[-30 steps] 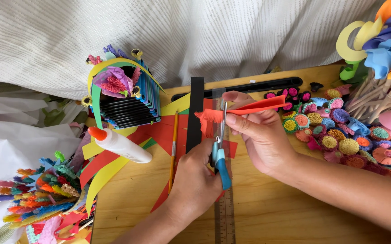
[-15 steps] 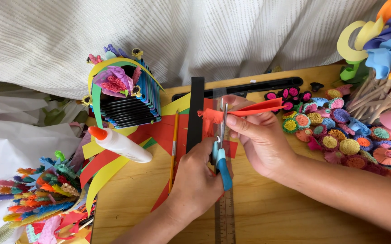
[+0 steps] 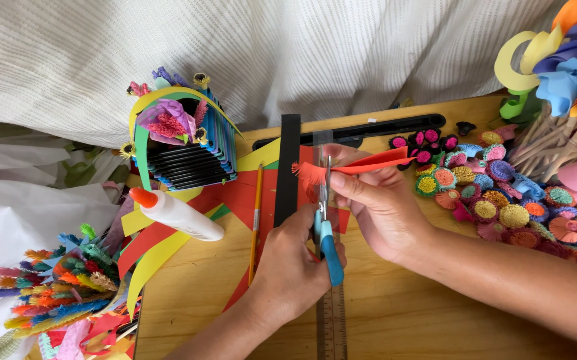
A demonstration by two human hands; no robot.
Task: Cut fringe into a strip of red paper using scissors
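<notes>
Left hand (image 3: 288, 267) grips blue-handled scissors (image 3: 325, 230), fingers closed round the handles, blades pointing up w/ tips at the cut edge of a red paper strip (image 3: 368, 163). Right hand (image 3: 375, 207) pinches that strip between thumb & fingers, holding it roughly level over the wooden table (image 3: 395, 320), just above a clear ruler (image 3: 332, 320).

Progress, as I read it: only the strip's left end shows fine fringe cuts; the rest, running right toward the folded tip, looks uncut, so most of the fringing is left. Can't tell if the blades are mid-snip or parted.

Around: black paper strip (image 3: 288, 167) upright beside the scissors, pencil (image 3: 256, 220) next to it, glue bottle w/ orange cap (image 3: 178, 215) lying on red & yellow paper, striped paper basket (image 3: 185, 143) behind. Plenty of finished rolled paper flowers (image 3: 495, 200) sit at right; fringed coloured strips (image 3: 55, 287) piled at left.
</notes>
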